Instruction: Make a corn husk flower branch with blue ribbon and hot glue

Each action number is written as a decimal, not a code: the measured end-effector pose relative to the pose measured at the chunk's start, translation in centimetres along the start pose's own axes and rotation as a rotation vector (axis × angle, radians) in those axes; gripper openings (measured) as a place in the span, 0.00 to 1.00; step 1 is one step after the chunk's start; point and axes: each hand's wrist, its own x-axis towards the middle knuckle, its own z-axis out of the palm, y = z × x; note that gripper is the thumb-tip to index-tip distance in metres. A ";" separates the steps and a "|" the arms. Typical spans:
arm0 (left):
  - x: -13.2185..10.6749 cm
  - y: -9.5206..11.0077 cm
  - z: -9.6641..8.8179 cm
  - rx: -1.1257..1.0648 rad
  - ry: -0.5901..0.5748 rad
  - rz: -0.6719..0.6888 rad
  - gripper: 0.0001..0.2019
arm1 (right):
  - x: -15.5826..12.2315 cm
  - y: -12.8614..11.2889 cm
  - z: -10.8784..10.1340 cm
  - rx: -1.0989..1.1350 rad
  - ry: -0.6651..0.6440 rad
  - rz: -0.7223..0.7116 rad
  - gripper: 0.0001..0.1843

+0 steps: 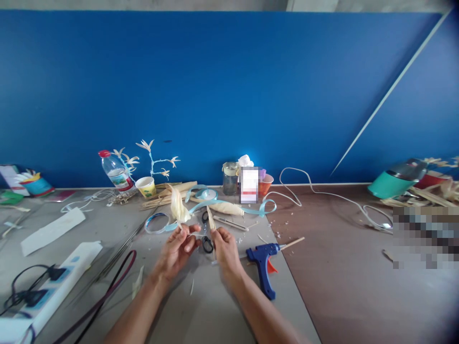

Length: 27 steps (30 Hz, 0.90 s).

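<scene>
My left hand (176, 251) pinches the base of a pale, crumpled piece of dried corn husk (178, 205) that stands up above the thumb. Its other fingers are curled. Between the fingers of my right hand (226, 248) is a narrow, pointed husk strip (210, 219), held upright. A thin pale strand (195, 234) stretches from one hand to the other. Black-handled scissors (207, 245) lie just behind and between the hands, partly covered. Right of my right hand, a blue glue gun (264, 268) rests on its side with a stick at its nozzle.
Blue ribbon (201, 205), a tape roll (158, 223) and husk bundles (190, 188) lie beyond the hands. Along the blue partition stand a bottle (116, 173), a yellow cup (146, 187) and a jar (230, 179). A power strip (68, 272) with cables occupies the left.
</scene>
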 end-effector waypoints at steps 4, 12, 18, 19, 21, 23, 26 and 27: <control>0.5 -0.2 -0.2 0.054 0.060 -0.008 0.12 | -0.1 -0.2 0.1 -0.028 -0.003 -0.031 0.17; 0.9 -2.1 -1.3 0.636 -0.097 -0.041 0.18 | -0.6 -0.2 0.0 -0.280 -0.106 -0.125 0.14; 0.8 -1.9 -1.3 0.727 -0.123 -0.124 0.21 | 0.0 0.1 -0.4 -0.306 -0.162 -0.035 0.14; 0.8 -1.8 -1.2 0.742 -0.126 -0.135 0.21 | 0.1 0.1 -0.4 -0.322 -0.156 -0.039 0.14; 0.8 -1.6 -1.0 0.775 -0.131 -0.143 0.20 | 0.3 0.3 -0.5 -0.352 -0.151 -0.043 0.14; 0.8 -1.6 -0.8 0.800 -0.142 -0.132 0.19 | 0.4 0.6 -0.6 -0.360 -0.154 -0.039 0.13; 0.6 -1.4 -0.5 0.810 -0.191 -0.124 0.19 | 0.7 0.9 -0.7 -0.278 -0.158 -0.013 0.14; 0.6 -1.3 -0.5 0.803 -0.207 -0.131 0.18 | 0.9 0.9 -0.7 -0.223 -0.150 0.004 0.14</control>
